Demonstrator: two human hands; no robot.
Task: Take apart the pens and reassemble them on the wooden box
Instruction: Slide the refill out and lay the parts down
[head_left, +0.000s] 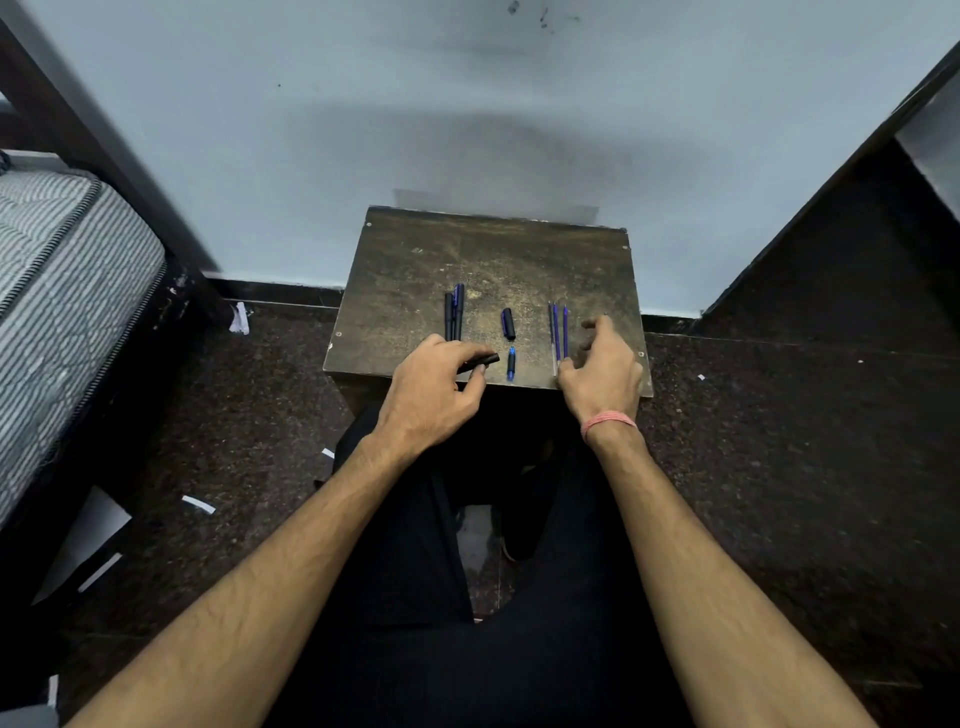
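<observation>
The wooden box (493, 260) stands in front of me against the wall. My left hand (431, 384) grips a black pen barrel (480, 362) at the box's near edge. Black and blue pen barrels (453, 314) lie together at the left. In the middle lie a dark cap (508, 323) and, nearer me, a small blue piece (511, 364). Thin blue refills (558, 338) lie side by side at the right. My right hand (602, 371) hovers just right of them with fingers loosely curled; whether it pinches anything is hidden.
A pale wall (467, 130) rises right behind the box. A bed with a striped mattress (57, 291) fills the left side, a dark cabinet side (857, 234) the right. Paper scraps (198, 504) lie on the dark speckled floor. My legs in black trousers (467, 649) sit below the box.
</observation>
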